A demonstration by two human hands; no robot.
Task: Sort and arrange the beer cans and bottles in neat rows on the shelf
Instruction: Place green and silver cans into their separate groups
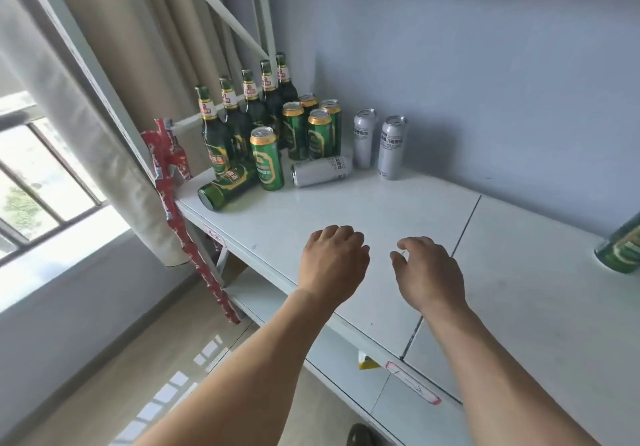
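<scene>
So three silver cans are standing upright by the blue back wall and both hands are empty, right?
Not quite. The head view shows only two silver cans upright by the blue back wall; the third silver can lies on its side. Left hand and right hand are empty.

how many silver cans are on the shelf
3. Two stand upright near the back wall: one silver can and another just right of it. A third lies on its side in front of the green cans. More could be hidden behind those.

white shelf (pixel 346 210), upright green bottles (pixel 239 116), green cans (pixel 304 126), silver cans (pixel 377 140)
</scene>
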